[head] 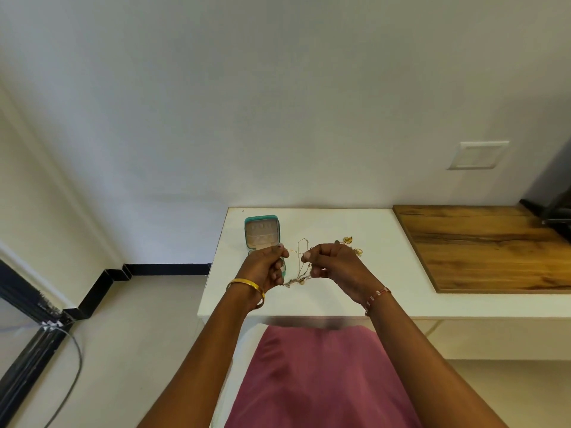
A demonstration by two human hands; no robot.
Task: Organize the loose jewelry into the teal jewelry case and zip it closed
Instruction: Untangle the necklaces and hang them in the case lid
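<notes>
A thin gold chain (300,264) is held up above the white desk (386,291), pinched at one end by the left hand (268,267) and at the other by the right hand (332,265). Both hands are curled, fingertips closed on the chain, and a tangle of its links hangs between them, low over the desk. The teal jewelry case (262,233) is seen lying open at the far left of the desk, its pale lining exposed and its near edge hidden behind the left hand. A small heap of gold jewelry (350,244) is spread on the desk just beyond the right hand. A gold bangle (247,287) is worn on the left wrist and a beaded bracelet (377,299) on the right. A wooden board (482,245) is set into the desk at the right.
</notes>
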